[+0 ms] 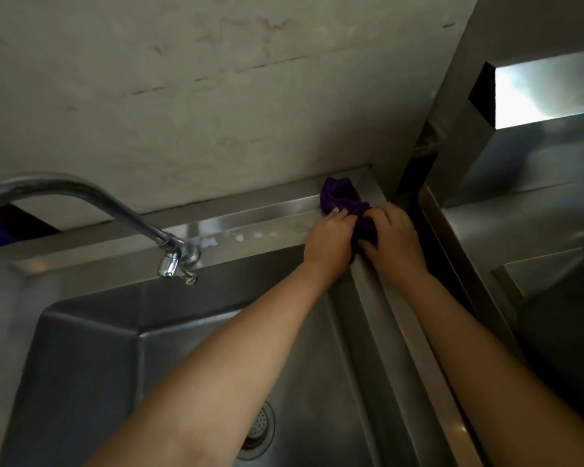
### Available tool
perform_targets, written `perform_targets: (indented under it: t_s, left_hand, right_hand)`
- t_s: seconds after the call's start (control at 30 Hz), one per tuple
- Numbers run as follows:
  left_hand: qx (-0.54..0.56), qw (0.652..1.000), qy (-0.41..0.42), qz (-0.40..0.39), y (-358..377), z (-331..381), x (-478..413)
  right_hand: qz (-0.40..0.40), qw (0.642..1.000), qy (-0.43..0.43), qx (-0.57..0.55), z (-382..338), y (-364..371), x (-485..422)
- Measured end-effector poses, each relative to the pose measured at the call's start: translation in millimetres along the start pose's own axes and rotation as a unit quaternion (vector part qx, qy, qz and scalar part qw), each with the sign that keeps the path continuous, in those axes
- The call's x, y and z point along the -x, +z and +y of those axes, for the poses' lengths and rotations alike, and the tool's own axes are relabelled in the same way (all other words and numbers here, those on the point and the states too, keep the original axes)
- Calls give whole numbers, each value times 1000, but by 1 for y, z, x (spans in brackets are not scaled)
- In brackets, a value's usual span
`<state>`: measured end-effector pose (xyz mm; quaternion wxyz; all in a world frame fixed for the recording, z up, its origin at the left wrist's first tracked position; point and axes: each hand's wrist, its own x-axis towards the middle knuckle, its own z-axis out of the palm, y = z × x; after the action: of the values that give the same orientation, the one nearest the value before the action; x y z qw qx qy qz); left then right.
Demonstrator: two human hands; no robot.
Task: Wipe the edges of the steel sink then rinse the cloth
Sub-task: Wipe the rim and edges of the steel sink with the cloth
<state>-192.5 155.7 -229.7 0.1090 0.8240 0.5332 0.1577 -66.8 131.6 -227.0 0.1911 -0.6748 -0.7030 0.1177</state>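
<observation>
A bunched purple cloth (341,197) lies on the back right corner of the steel sink's rim (250,219). My left hand (329,239) and my right hand (393,239) both grip the cloth's near end, side by side, fingers curled into the fabric. The far end of the cloth sticks out beyond my fingers toward the wall. Small white wet spots dot the back ledge to the left of the cloth. The basin with its round drain (258,429) lies below my forearms.
A curved chrome tap (174,261) arches in from the left over the basin's back edge. A stained wall rises right behind the ledge. To the right, past a dark gap, stands another steel unit (520,230) with a raised shelf.
</observation>
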Motion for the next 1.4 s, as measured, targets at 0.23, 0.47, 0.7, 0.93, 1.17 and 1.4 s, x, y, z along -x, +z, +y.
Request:
perform_targets:
  t_s: [0.23,0.47,0.7,0.93,1.17,1.4]
  left_hand:
    - [239,946,-153,159,-40,-12,20]
    - [545,783,-239,180,-79,-26,41]
    - [661,694,-251,132,-94,-61,56]
    - [49,979,-195,39,-59,-78,96]
    - [-118,972,-201,-39,-19,-103,137]
    - [-98,977,-191,-10,-16,-106,139]
  right_hand:
    - [11,937,-4,-350,-39,-6,-10]
    - [-143,847,-33,-512,-90,-21,-24]
    - [-75,901,-51,-424,-109,-7,-27]
    - [60,989,123,58,-61,12,-30]
    - [41,997,21,58,-64,42,-24]
    - [16,997,-78,-14,-125,74,-12]
